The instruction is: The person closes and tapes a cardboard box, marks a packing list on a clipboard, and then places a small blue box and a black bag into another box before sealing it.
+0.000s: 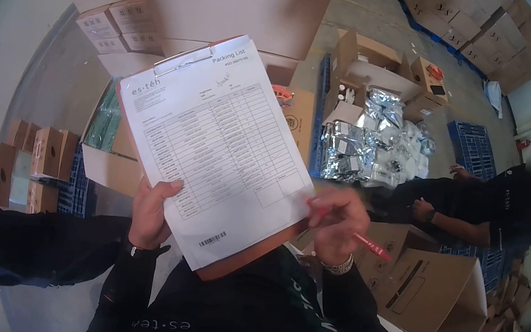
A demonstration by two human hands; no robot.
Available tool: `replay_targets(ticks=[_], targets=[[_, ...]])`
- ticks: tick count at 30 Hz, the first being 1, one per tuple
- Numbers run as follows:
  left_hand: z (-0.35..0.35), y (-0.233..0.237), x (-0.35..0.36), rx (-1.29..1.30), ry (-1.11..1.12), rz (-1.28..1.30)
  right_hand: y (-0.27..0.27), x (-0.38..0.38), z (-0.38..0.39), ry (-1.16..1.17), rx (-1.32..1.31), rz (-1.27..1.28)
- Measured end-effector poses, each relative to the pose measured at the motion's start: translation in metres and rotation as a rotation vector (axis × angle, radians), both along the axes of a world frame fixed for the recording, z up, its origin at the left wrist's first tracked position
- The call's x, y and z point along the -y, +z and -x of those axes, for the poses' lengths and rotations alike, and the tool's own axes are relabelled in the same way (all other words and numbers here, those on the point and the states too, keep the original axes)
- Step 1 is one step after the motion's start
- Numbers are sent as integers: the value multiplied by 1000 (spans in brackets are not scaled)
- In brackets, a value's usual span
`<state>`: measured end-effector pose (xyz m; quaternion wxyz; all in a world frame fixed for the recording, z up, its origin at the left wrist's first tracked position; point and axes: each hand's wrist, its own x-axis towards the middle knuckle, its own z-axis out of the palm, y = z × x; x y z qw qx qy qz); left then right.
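Observation:
A clipboard (215, 271) with a printed packing list (212, 151) under its metal clip (185, 60) is tilted in front of my chest. My left hand (152, 212) grips its lower left edge, thumb on top of the paper and the other fingers underneath. At the lower right corner of the sheet, my right hand (339, 225) holds a red pen (371, 245) between curled fingers. The pen's rear end points right, away from the page. Slight blur hides whether the pen's front end touches the paper.
Silver packets (380, 142) lie on a blue pallet (320, 112) beyond the clipboard, beside open cartons (374, 48). A person in black (482, 200) is at the right. An open cardboard box (432, 297) stands at lower right. Stacked boxes (236, 1) rise ahead.

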<state>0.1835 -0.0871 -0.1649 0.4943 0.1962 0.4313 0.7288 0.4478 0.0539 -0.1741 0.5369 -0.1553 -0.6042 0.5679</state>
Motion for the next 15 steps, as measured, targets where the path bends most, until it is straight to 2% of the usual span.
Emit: replay_targets(ticks=[1,4,7,8,10,13,15], targets=[[-2,0,0,-6,2,-8,-1,0,-5,-9,-37,54],[0,-2,1,-22,42,-1,16,-2,-2,-243,265,34],[4,5,3,-74,169,40,7,-11,-5,-384,324,-54],[8,8,5,-100,226,60,5,-12,-7,-400,310,10],[26,8,11,-186,263,86,-1,-16,-13,-423,276,139],[39,7,18,-257,319,127,-23,-23,-20,-348,383,165],[49,-20,26,-153,266,222,-45,-24,-15,-230,405,166]])
